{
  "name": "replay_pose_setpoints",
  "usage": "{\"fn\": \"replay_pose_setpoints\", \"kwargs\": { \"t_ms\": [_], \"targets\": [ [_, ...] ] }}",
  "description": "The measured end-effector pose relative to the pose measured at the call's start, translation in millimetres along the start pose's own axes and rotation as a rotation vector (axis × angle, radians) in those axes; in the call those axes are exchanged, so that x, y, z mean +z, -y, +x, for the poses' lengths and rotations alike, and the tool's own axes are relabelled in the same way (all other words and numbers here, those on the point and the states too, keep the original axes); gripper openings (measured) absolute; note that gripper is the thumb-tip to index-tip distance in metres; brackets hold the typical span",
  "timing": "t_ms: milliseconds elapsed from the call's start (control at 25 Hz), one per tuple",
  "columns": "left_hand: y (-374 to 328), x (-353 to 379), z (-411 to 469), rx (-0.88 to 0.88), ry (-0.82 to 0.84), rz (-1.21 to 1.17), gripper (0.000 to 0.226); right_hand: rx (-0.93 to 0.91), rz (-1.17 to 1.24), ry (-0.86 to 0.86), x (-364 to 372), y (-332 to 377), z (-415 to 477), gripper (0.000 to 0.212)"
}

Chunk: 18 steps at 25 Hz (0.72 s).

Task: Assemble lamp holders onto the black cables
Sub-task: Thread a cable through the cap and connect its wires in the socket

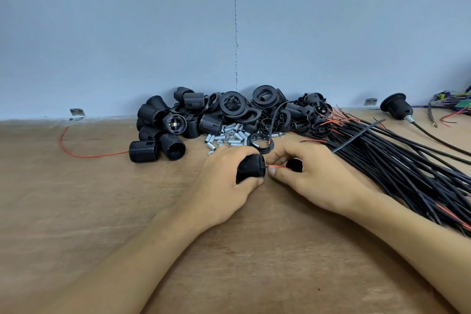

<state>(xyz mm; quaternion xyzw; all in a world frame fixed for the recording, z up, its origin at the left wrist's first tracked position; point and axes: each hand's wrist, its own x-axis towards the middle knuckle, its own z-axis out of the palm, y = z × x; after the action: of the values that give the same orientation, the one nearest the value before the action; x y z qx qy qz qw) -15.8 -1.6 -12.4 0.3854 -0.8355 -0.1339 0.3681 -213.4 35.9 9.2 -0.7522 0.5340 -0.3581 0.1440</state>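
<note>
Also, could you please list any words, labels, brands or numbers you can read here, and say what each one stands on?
No text in this view can be read.
Pile of black ribbed plastic lamp holders: any moulded marks are too small to read.
Small green board-like part at the far right edge: too small and blurred to read.

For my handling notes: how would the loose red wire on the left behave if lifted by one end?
The red wire is likely floppy: it lies in a loose curve on the table. Being thin, it is probably very light. It seems unlikely to roll.
</note>
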Motion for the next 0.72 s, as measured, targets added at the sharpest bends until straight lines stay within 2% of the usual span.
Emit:
{"fn": "replay_pose_setpoints", "kwargs": {
  "t_ms": [280, 720],
  "targets": [
    [6.3, -5.7, 1.8, -0.136, 0.003, -0.238, 0.036, -0.012, 0.139, -0.002, -14.6, 2.4, -1.0, 0.006],
    [8.7, -3.6, 2.7, -0.090, 0.076, -0.344, 0.044, -0.005, 0.107, -0.016, -5.9, 10.4, -4.5, 0.009]
  ]
}}
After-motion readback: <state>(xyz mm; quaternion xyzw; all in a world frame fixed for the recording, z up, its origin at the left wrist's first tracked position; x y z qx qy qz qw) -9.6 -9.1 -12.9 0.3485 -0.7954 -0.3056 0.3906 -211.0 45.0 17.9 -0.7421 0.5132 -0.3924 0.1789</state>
